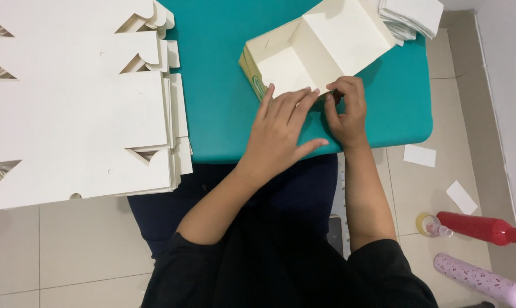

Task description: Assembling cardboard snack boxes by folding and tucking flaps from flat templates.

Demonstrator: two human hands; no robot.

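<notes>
A cream cardboard box (pixel 318 48), partly folded with its flaps spread, lies on the teal table (pixel 223 108). My left hand (pixel 280 128) rests flat on the table with its fingertips pressing the box's near edge. My right hand (pixel 346 111) pinches the box's near corner between thumb and fingers. Both hands sit side by side at the table's front edge.
A tall stack of flat cream die-cut box blanks (pixel 75 108) covers the left. A pile of folded white sheets (pixel 412 17) sits at the table's far right corner. On the tiled floor at right lie paper scraps (pixel 420 155), a tape roll (pixel 424 223), a red bottle (pixel 483 228) and a pink bottle (pixel 480 279).
</notes>
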